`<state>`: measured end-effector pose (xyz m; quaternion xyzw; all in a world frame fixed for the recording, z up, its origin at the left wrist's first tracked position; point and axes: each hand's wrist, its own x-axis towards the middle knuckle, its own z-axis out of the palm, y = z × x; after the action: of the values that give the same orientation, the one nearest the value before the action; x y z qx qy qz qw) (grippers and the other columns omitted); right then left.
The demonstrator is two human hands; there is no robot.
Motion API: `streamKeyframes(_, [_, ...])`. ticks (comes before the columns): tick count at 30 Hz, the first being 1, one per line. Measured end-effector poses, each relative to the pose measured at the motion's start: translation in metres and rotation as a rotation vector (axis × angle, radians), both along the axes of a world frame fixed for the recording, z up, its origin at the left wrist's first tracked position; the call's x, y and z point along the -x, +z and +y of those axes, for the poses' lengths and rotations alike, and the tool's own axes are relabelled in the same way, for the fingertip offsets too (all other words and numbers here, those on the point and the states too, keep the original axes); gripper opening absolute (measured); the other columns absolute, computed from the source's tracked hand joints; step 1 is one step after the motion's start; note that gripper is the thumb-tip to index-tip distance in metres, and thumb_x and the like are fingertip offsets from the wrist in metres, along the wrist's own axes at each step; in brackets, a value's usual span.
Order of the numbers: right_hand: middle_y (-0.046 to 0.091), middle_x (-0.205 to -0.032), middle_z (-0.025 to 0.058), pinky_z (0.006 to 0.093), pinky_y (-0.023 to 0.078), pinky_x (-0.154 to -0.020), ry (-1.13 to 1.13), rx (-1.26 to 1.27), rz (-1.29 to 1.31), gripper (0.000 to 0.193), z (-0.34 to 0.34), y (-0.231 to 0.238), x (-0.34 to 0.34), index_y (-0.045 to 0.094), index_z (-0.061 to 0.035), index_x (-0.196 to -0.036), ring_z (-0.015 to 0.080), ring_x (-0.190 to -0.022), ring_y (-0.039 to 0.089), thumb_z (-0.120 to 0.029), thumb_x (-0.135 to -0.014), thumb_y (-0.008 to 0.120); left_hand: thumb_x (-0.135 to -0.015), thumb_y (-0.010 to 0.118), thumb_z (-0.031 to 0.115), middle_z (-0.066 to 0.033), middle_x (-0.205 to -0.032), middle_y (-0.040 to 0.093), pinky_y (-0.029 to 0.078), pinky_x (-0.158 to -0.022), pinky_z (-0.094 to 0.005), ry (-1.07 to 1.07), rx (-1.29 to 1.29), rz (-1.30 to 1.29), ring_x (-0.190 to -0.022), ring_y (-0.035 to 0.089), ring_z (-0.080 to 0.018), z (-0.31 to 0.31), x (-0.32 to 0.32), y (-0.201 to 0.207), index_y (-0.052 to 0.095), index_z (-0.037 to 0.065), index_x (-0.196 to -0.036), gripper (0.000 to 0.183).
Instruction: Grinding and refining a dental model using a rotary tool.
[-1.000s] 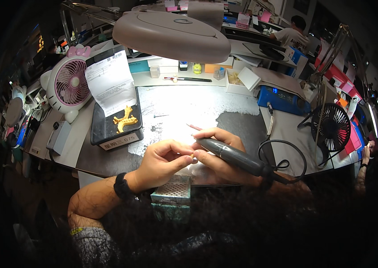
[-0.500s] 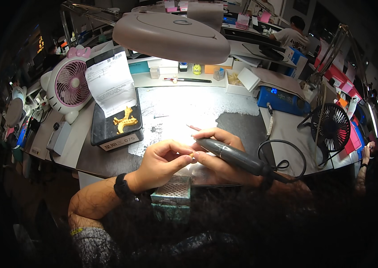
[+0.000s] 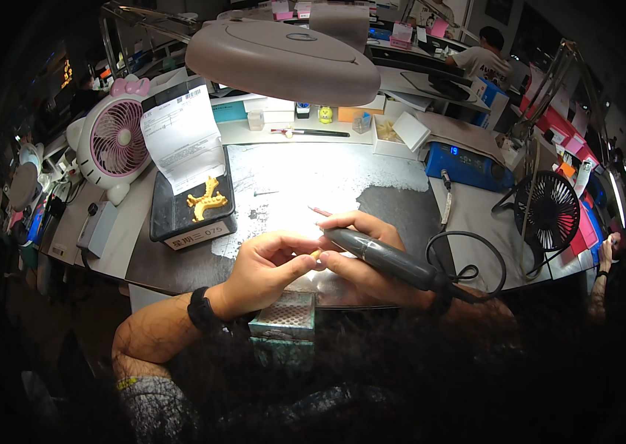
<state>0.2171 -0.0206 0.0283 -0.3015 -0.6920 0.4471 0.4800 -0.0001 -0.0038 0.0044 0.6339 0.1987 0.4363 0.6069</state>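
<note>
a small gold piece is pinched between the fingertips of the left hand, just below the lamp. a dark rotary handpiece is gripped firmly by the right hand, its tip at the piece.

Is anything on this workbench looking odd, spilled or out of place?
Nothing looks spilled or broken. The left hand pinches a small piece against the dark corded tool in the right hand. Only the paper slip looks casual, leaning against the black tray holding a golden casting.
</note>
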Motion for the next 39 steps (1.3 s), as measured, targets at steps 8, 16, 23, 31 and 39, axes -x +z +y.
streamKeyframes(8, [0.072,-0.097,0.0121,0.0269,0.055,-0.085,0.019,-0.024,0.009,0.037,0.0006,-0.0002,-0.0008,0.057,0.0008,-0.122,0.0148,-0.093,0.070,-0.005,-0.089,0.072,-0.094,0.066,0.001,-0.0114,-0.116,0.069,0.053,-0.094,-0.0282,0.011,0.013,0.041,-0.106,0.065,-0.0148,0.0017,0.0014,-0.0008,0.068,-0.004,-0.114,0.021])
streamKeyframes(16, [0.072,-0.096,0.0109,0.0273,0.054,-0.088,0.029,-0.027,-0.006,0.037,0.0023,-0.0004,-0.0027,0.056,0.0008,-0.122,0.0140,-0.092,0.070,-0.005,-0.089,0.071,-0.095,0.066,0.002,-0.0111,-0.115,0.070,0.053,-0.094,-0.0277,-0.011,0.012,0.046,-0.105,0.065,-0.0137,0.0024,0.0012,0.0004,0.068,-0.004,-0.114,0.021])
streamKeyframes(23, [0.071,-0.095,0.0089,0.0259,0.054,-0.084,0.030,0.005,0.018,0.035,0.0009,0.0000,0.0000,0.057,0.0006,-0.121,0.0117,-0.089,0.068,-0.004,-0.088,0.070,-0.095,0.066,0.002,-0.0102,-0.115,0.070,0.053,-0.093,-0.0274,0.006,0.023,0.050,-0.106,0.064,-0.0133,0.0028,0.0022,-0.0017,0.068,-0.003,-0.115,0.021])
streamKeyframes(31, [0.070,-0.092,0.0069,0.0250,0.054,-0.081,0.021,-0.009,0.005,0.035,0.0026,-0.0032,-0.0008,0.058,0.0005,-0.120,0.0103,-0.087,0.067,-0.004,-0.087,0.069,-0.095,0.066,0.002,-0.0094,-0.114,0.070,0.053,-0.092,-0.0278,0.006,0.006,0.079,-0.105,0.064,-0.0126,0.0037,0.0017,-0.0018,0.069,-0.003,-0.113,0.020])
streamKeyframes(39, [0.070,-0.092,0.0070,0.0249,0.054,-0.080,-0.009,-0.052,-0.030,0.034,0.0026,-0.0031,-0.0010,0.058,0.0008,-0.119,0.0100,-0.086,0.067,-0.005,-0.088,0.069,-0.095,0.066,0.003,-0.0095,-0.114,0.070,0.053,-0.093,-0.0278,0.001,0.033,0.056,-0.104,0.064,-0.0127,0.0041,0.0011,-0.0029,0.068,-0.003,-0.114,0.020])
